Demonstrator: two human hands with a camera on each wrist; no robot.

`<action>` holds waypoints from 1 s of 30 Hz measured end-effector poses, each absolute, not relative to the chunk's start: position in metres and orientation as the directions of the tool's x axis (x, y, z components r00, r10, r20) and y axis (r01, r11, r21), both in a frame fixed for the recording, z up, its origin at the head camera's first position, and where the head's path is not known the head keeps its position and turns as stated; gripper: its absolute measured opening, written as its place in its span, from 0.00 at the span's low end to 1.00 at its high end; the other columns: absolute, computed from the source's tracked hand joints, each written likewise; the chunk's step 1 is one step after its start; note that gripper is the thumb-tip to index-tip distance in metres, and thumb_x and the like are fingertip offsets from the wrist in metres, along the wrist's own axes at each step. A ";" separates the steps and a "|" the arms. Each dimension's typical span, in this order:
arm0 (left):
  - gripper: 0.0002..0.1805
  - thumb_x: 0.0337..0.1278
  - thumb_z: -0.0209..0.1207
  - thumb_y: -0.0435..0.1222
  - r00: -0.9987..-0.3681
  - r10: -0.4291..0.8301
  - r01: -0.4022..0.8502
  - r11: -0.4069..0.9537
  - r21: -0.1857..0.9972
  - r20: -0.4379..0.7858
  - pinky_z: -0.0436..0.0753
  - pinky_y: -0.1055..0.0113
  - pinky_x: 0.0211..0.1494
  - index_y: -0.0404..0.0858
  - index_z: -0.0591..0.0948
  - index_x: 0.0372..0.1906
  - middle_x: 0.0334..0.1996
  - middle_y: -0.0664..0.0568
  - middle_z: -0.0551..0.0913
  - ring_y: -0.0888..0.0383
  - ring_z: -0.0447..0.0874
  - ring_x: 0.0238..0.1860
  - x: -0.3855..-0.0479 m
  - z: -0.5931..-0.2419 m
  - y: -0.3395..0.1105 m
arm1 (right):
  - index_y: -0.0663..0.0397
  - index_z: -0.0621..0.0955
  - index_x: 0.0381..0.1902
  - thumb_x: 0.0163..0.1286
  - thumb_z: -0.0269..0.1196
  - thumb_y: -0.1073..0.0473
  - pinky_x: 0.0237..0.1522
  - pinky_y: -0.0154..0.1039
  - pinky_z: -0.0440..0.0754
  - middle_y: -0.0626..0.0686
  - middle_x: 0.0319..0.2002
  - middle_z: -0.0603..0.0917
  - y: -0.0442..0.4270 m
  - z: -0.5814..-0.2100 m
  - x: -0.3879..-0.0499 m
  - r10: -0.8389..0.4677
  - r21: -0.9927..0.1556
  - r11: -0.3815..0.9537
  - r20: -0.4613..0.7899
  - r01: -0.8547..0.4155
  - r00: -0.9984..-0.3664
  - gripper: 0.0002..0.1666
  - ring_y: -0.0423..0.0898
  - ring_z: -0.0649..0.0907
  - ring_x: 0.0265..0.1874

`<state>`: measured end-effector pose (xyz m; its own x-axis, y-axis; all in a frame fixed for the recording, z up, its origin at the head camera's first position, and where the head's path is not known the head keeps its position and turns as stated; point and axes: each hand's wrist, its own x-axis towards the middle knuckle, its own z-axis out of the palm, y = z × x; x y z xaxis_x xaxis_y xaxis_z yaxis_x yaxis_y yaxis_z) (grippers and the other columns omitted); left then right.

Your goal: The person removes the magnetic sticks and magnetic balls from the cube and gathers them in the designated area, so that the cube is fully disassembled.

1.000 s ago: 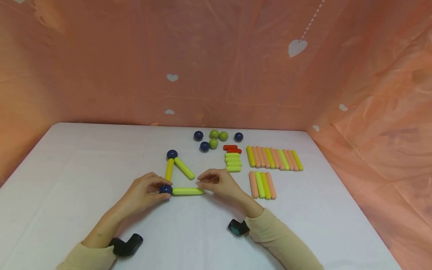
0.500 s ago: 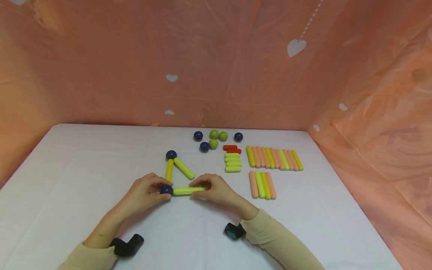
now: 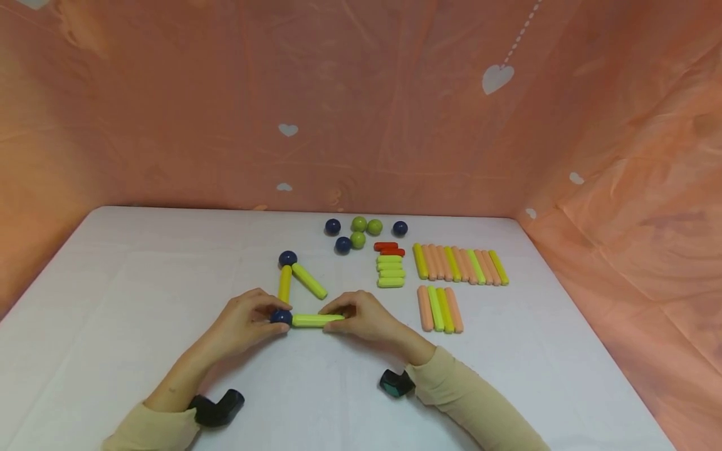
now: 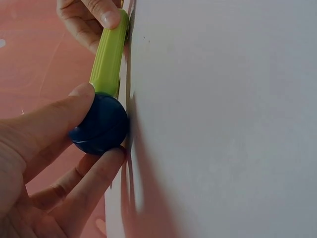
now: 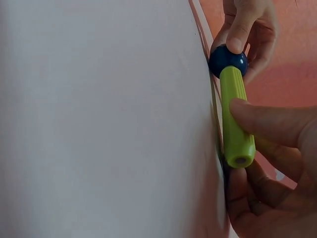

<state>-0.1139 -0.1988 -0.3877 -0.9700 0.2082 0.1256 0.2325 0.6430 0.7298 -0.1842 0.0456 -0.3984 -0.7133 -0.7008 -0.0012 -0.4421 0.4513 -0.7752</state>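
Observation:
At the near corner of a small magnetic-rod frame, my left hand (image 3: pixel 239 322) pinches a dark blue ball (image 4: pixel 101 124) between thumb and fingers. A ribbed light green rod (image 5: pixel 233 106) joins that ball and points right. My right hand (image 3: pixel 363 318) grips this rod near its free end, thumb on one side. From the held ball a yellow rod (image 3: pixel 284 285) runs away to another dark blue ball (image 3: pixel 287 259). A second light green rod (image 3: pixel 309 280) slants from that far ball toward the right hand, its free end touching no ball.
Blue balls (image 3: pixel 343 245) and green balls (image 3: pixel 359 224) lie at the back. Short red rods (image 3: pixel 386 247) and short green rods (image 3: pixel 390 274) are stacked right of the frame. Further right are a long row of rods (image 3: pixel 459 264) and a smaller group (image 3: pixel 440 309). Cloth hangs behind the white table (image 3: pixel 141 263).
The right hand has moved left from the rod's free end and taken hold of the green rod. The left hand keeps its grip on the ball, and the frame has barely shifted.

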 end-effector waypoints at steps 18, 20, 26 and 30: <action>0.15 0.47 0.71 0.36 -0.973 0.208 0.214 0.650 0.729 0.100 0.83 0.59 0.47 0.37 0.85 0.43 0.35 0.53 0.80 0.53 0.81 0.42 -0.117 -0.387 -0.197 | 0.52 0.86 0.45 0.61 0.68 0.61 0.43 0.30 0.76 0.49 0.42 0.87 0.061 -0.395 -0.181 -0.681 -0.785 0.470 -0.032 -0.403 -0.732 0.13 0.40 0.78 0.39; 0.15 0.48 0.71 0.36 -0.978 0.193 0.191 0.654 0.732 0.083 0.82 0.57 0.48 0.37 0.85 0.43 0.36 0.53 0.80 0.53 0.81 0.43 -0.116 -0.386 -0.197 | 0.51 0.86 0.45 0.61 0.68 0.60 0.43 0.30 0.77 0.48 0.42 0.86 0.067 -0.396 -0.180 -0.657 -0.784 0.481 -0.026 -0.392 -0.754 0.13 0.40 0.79 0.39; 0.16 0.47 0.71 0.37 -0.980 0.188 0.170 0.655 0.736 0.059 0.81 0.55 0.50 0.38 0.85 0.43 0.37 0.53 0.81 0.53 0.80 0.43 -0.116 -0.386 -0.199 | 0.50 0.86 0.45 0.61 0.68 0.59 0.42 0.31 0.77 0.48 0.43 0.86 0.083 -0.398 -0.181 -0.601 -0.798 0.494 -0.025 -0.346 -0.799 0.13 0.41 0.78 0.38; 0.16 0.47 0.71 0.38 -0.981 0.188 0.164 0.661 0.732 0.050 0.81 0.54 0.50 0.39 0.85 0.43 0.37 0.53 0.81 0.53 0.80 0.43 -0.117 -0.385 -0.199 | 0.51 0.85 0.45 0.61 0.68 0.59 0.42 0.30 0.76 0.49 0.43 0.85 0.092 -0.398 -0.181 -0.570 -0.807 0.496 -0.024 -0.320 -0.821 0.13 0.41 0.78 0.38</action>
<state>-0.1169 -0.1989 -0.3852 -0.9810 0.1877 0.0497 0.1636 0.6614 0.7319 -0.1813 0.0918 -0.3983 -0.8215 -0.5697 -0.0241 -0.3202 0.4959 -0.8072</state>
